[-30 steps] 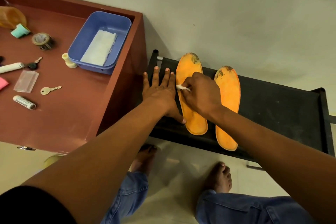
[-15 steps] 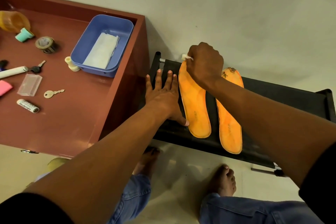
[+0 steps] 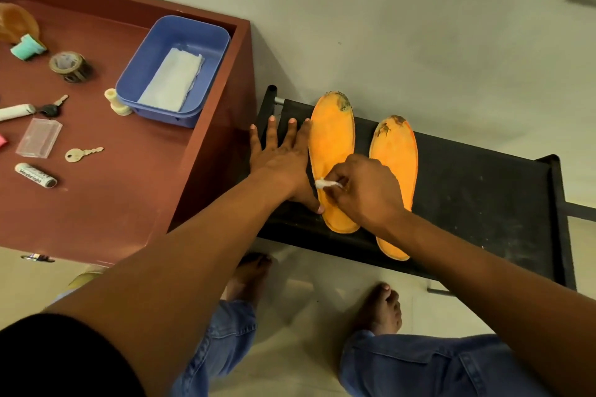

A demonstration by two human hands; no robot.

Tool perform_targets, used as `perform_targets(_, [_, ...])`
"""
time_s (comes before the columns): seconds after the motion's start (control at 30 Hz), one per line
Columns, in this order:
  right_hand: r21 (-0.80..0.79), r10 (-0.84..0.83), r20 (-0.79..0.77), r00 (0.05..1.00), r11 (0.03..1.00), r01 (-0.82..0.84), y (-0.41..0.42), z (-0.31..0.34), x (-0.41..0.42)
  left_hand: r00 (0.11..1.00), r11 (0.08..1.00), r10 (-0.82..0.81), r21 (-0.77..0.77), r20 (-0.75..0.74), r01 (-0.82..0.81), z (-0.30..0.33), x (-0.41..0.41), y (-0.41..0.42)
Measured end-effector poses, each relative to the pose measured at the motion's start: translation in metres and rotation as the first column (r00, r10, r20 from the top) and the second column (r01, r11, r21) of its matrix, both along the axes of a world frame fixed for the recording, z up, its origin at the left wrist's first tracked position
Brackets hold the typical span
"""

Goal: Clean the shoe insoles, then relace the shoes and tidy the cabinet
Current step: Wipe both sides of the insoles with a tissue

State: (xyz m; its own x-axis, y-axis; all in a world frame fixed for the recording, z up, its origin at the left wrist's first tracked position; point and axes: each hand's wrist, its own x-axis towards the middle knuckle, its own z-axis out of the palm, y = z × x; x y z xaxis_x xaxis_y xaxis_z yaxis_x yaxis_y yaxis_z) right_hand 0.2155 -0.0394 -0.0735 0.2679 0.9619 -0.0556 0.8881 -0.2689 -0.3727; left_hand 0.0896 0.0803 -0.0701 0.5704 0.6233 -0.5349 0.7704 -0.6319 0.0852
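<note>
We see two flat orange foam insoles lying side by side on a black fabric-topped shoe rack, both with dark grime at their far tips. The left insole is partly covered near its heel by the right hand, whose fingers curl round and pinch a small white wad, probably tissue or cloth; most of it is hidden in the grip. The right insole has its middle and heel crossed by that wrist. The left hand lies flat on the rack with straight, spread fingers, its thumb touching the left insole's edge. On the reddish-brown wooden cabinet top stands a blue plastic tub holding a folded white sheet. The small items further left are cut off by the frame edge.
</note>
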Motion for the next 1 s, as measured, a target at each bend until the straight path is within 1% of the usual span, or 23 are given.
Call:
perform_targets(0.13, [-0.155,-0.021,-0.109,0.994,0.988,0.004,-0.026,0.014,-0.001,0.999,1.000,0.013,0.016,0.045,-0.013,0.001,-0.001,-0.001])
perform_targets(0.2, [-0.192,-0.044,-0.148,0.988,0.981,0.015,-0.038,0.019,-0.002,0.999,1.000,0.004,0.019,0.052,-0.005,0.001,-0.001,-0.002])
perform_targets(0.27, [-0.207,-0.063,-0.178,0.982,0.978,0.025,-0.047,0.022,-0.003,0.999,1.000,-0.021,0.013,0.029,0.021,0.003,-0.001,-0.001])
perform_targets(0.37, [-0.202,-0.071,-0.181,0.981,0.979,0.034,-0.051,0.022,-0.004,0.999,0.999,-0.040,-0.024,-0.008,0.040,0.007,-0.002,0.004])
perform_targets(0.47, [-0.176,-0.084,-0.157,0.984,0.983,0.056,-0.043,0.017,-0.004,0.999,0.999,-0.023,-0.033,0.023,0.024,0.007,-0.002,0.008])
perform_targets(0.63, [-0.050,-0.102,-0.110,0.989,0.994,0.097,-0.020,0.007,-0.008,0.999,1.000,-0.015,0.009,0.028,0.015,0.004,0.002,0.004])
perform_targets(0.7, [-0.008,-0.087,-0.112,0.990,0.996,0.087,-0.013,0.004,-0.010,1.000,1.000,-0.017,0.018,0.025,0.016,0.003,0.003,0.005])
perform_targets(0.77, [0.001,-0.072,-0.144,0.987,0.997,0.072,-0.012,0.003,-0.009,1.000,0.999,-0.021,0.029,0.020,0.021,0.002,0.002,0.005])
perform_targets(0.87, [-0.080,-0.034,-0.241,0.970,0.997,0.015,-0.016,0.005,-0.003,0.999,0.999,-0.024,0.047,0.021,0.023,0.001,0.003,0.001])
perform_targets(1.0, [-0.203,0.043,-0.291,0.956,0.973,-0.106,-0.027,0.008,0.002,0.999,0.998,-0.020,0.065,0.032,0.018,-0.001,0.003,0.001])
